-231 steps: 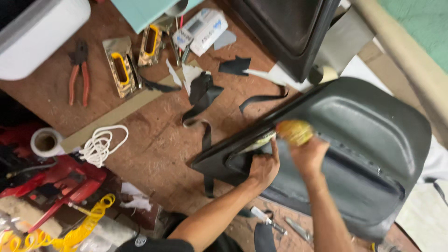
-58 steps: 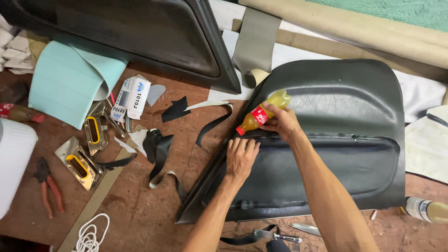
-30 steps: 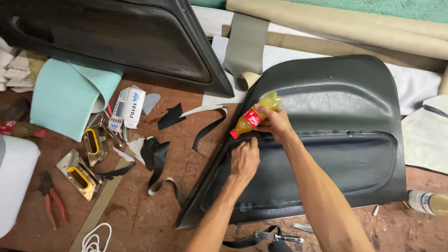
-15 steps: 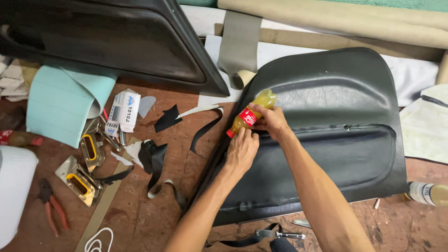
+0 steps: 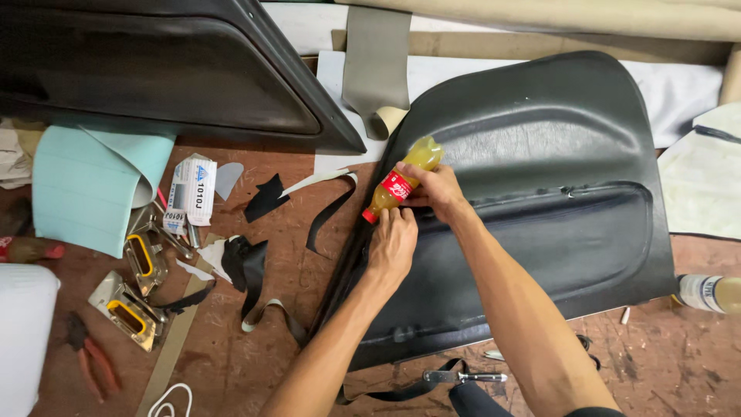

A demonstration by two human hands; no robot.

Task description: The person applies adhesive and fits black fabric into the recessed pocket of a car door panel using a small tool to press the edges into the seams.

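My right hand grips a small plastic bottle of yellow liquid with a red label and a red cap, tilted cap-down to the left. The cap points at the left edge of a large black door panel that lies flat on the brown bench. My left hand rests on that edge just below the cap, fingers pressed on the black covering. Both forearms reach in from the bottom of the view.
A second black door panel lies at the upper left. Black scraps, two staple guns, a small white box, a pale green sheet, red pliers and another bottle lie around.
The view has shifted right over time. My left hand slid up the panel edge toward the bottle's cap; my right hand keeps the tilted bottle at the same spot.
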